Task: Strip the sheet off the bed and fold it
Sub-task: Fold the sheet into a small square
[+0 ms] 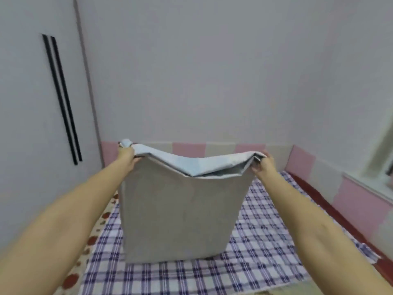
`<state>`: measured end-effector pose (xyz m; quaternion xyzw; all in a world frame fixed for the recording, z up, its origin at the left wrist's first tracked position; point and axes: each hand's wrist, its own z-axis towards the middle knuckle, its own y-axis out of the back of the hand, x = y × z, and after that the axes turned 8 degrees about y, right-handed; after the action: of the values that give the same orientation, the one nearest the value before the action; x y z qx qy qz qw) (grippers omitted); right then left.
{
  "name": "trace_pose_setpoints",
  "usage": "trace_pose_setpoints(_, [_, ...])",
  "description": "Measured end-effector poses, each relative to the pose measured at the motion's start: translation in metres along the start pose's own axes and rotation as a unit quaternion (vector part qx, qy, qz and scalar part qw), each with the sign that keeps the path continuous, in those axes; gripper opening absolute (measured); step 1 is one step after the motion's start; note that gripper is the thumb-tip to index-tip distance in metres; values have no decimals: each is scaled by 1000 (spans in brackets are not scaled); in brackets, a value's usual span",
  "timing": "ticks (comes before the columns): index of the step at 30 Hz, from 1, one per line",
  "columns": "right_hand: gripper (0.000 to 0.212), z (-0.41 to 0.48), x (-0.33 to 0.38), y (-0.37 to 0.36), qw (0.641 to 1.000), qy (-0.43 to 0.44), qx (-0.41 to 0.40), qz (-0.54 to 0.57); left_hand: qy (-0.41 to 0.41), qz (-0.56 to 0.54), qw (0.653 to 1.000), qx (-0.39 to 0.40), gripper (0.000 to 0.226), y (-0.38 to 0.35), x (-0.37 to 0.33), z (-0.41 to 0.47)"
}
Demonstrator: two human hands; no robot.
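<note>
Here, folded sheet (pixel 180 211) hanging between both hands, left hand (pixel 126 155) and right hand (pixel 264 162) closed on its top corners

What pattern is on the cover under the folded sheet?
Purple and white checks on the bed cover, seen best in the head view.

Behind, a plain pale wall (pixel 212 71) with pink and cream padded panels (pixel 251 149) along the bottom, a white wardrobe (pixel 32 103) with two black handles (pixel 61 99) at left.

Pale walls (pixel 212 71) with pink-and-cream padded panels (pixel 348 201) low down, a white wardrobe (pixel 32 103) left, window (pixel 382 154) right.
</note>
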<state>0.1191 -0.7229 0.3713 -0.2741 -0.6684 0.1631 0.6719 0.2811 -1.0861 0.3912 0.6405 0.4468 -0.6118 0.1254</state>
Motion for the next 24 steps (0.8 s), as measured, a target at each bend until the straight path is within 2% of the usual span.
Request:
trace_pose_setpoints(3, [31, -10, 48, -51, 996, 60, -35, 49, -45, -67, 997, -18, 37, -31, -55, -14])
trace_pose_setpoints(5, [28, -20, 58, -49, 991, 59, -68, 95, -28, -112, 993, -19, 32, -33, -59, -26])
trace_pose_setpoints(7, [27, -29, 68, -34, 988, 71, -118, 66, -34, -105, 994, -21, 40, -24, -52, -34])
trace_pose_setpoints(9, [29, -44, 74, -5, 985, 80, -154, -9, -33, -71, 996, -38, 48, -8, -35, -50])
trace_pose_setpoints(12, [29, -69, 57, 47, 955, 107, -170, -219, 14, -9, 997, -81, 50, 28, 7, -71])
trace_pose_setpoints(14, [32, -87, 28, 97, 913, 109, -139, -367, 64, 16, 992, -110, 51, 57, 54, -83])
trace_pose_setpoints(16, [28, -106, -8, 149, 883, 76, -123, -447, 111, 32, 986, -124, 48, 88, 111, -91])
trace_pose_setpoints(18, [32, -121, -44, 192, 862, 31, -117, -492, 146, 67, 980, -117, 47, 127, 177, -85])
trace_pose_setpoints(21, [29, -157, -112, 280, 814, -57, -114, -567, 238, 180, 941, -161, 56, 218, 303, -87])
trace_pose_setpoints(22, [28, -178, -132, 309, 798, -97, -107, -585, 266, 204, 925, -176, 55, 255, 357, -92])
trace_pose_setpoints(24, [35, -203, -174, 357, 789, -145, -109, -587, 311, 230, 903, -187, 42, 300, 425, -116])
